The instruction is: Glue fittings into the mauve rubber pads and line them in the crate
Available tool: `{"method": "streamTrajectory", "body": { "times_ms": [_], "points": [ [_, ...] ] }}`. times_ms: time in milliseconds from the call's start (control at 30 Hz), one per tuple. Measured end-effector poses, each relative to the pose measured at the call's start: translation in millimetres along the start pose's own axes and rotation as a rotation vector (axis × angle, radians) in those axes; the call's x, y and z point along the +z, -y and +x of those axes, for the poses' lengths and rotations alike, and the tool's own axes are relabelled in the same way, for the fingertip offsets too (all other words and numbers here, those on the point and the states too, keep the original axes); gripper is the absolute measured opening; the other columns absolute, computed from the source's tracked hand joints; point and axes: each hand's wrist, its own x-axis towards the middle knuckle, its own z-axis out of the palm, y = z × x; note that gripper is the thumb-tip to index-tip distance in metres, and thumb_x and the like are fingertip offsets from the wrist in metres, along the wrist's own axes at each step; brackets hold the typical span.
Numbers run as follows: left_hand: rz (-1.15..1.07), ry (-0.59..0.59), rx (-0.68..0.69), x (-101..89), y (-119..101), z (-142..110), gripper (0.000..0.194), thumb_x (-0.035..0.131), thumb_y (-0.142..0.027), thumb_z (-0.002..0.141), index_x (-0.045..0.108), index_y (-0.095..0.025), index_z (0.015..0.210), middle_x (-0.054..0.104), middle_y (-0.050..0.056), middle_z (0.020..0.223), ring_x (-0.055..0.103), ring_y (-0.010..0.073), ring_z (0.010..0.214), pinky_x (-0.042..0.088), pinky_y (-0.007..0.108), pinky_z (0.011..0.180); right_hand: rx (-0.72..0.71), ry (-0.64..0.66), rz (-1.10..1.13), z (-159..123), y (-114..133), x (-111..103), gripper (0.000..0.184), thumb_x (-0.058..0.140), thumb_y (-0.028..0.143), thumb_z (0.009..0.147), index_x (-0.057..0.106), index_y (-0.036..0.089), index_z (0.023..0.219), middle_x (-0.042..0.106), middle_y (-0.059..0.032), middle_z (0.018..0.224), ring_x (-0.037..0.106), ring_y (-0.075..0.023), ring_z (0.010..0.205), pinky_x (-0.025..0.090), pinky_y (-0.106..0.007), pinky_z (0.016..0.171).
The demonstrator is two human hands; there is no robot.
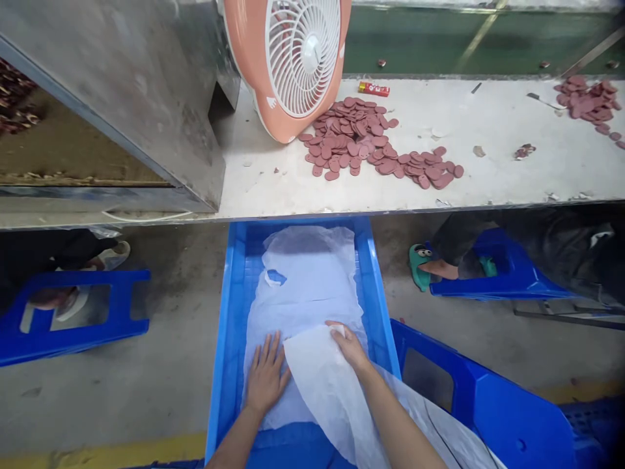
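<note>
A long blue plastic tray (225,293) reaches from below me up to the workbench edge. Thin white paper (312,267) covers much of its floor, with a torn hole near its upper left. My left hand (265,378) lies flat on this lining, fingers spread. Between the thumb and fingers of my right hand (349,348) is the edge of another white sheet (317,365), which is lifted and curves down toward me. Part of that sheet is hidden under my right forearm.
On the white bench (273,189) lie many reddish oval pieces (346,137), an orange fan (307,58) and a red battery-like cylinder (374,89). A metal cabinet (146,85) stands left. Blue stools (498,397) flank the tray, and other people's feet (439,268) show on both sides.
</note>
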Motion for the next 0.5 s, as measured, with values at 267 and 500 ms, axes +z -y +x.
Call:
{"method": "streamTrajectory", "body": {
  "times_ms": [267,500],
  "points": [
    [0.002,-0.216,-0.418,-0.8,-36,4,0.065,0.046,-0.034,0.095,0.02,-0.017,0.153,0.013,0.016,0.164,0.008,0.0343,0.15,0.016,0.06,0.117,0.085,-0.084,-0.1,-20,-4,-18,0.034,0.057,0.038,0.096,0.057,0.016,0.123,0.06,-0.0089,0.122,0.062,-0.0237,0.106,0.053,-0.046,0.091],
    [-0.021,-0.295,-0.658,12.4,-74,43,0.064,0.052,-0.042,0.093,0.029,-0.023,0.15,0.026,0.016,0.159,0.028,0.0407,0.142,0.028,0.069,0.109,0.149,-0.026,-0.388,-56,9,4,0.042,0.06,0.034,0.094,0.051,0.019,0.132,0.052,-0.0106,0.136,0.053,-0.0289,0.122,0.043,-0.055,0.103]
  ]
}}
